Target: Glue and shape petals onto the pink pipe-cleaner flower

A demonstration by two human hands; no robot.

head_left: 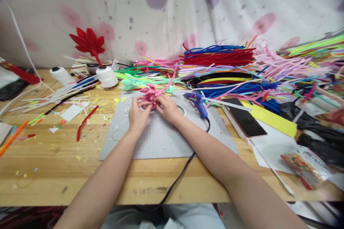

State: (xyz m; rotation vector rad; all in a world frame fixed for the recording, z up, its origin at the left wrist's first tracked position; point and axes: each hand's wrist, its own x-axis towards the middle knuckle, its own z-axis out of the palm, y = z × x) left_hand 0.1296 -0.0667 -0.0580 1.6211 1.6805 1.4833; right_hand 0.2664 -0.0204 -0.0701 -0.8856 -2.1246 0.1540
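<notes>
Both of my hands meet over the grey cutting mat (pixel 161 146), fingers closed around a pink pipe-cleaner flower (pixel 151 92). My left hand (pixel 138 112) pinches its left and lower petals. My right hand (pixel 167 108) grips it from the right. A pink fuzzy stem (pixel 173 78) rises behind the fingers toward the back; whether it belongs to the flower I cannot tell. Under my right wrist shows part of a white ring, perhaps a tape roll (pixel 182 109). Small white beads (pixel 127 110) lie left of my left hand. A blue glue gun (pixel 198 103) rests right of my right hand.
Pipe cleaners (pixel 220 57) in many colours are heaped along the back. A red flower (pixel 88 41) stands in a white thread spool (pixel 106 77). A phone (pixel 244 118) lies at right beside a yellow strip (pixel 274 118). The glue gun's black cord (pixel 182 171) crosses the front edge.
</notes>
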